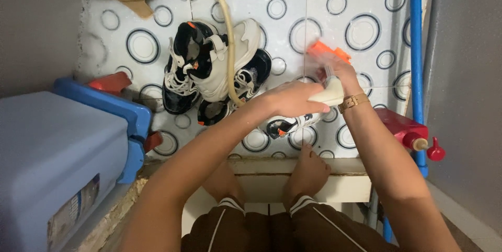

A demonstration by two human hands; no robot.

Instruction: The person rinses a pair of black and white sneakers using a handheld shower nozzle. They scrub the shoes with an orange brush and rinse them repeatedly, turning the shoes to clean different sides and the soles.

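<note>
Fingers of the left hand (295, 99) are wrapping around a white-and-black sneaker (298, 116), which is lying with its long axis running left to right, sole edge facing up, above the tiled floor (308, 6) patterned with dark rings. The right hand (334, 71), blurred, is closing on an orange brush (327, 52) at the shoe's far right end. Both forearms are reaching in from the near side, with more sneakers (209, 69) and a cream hose (226, 37) lying to the left.
</note>
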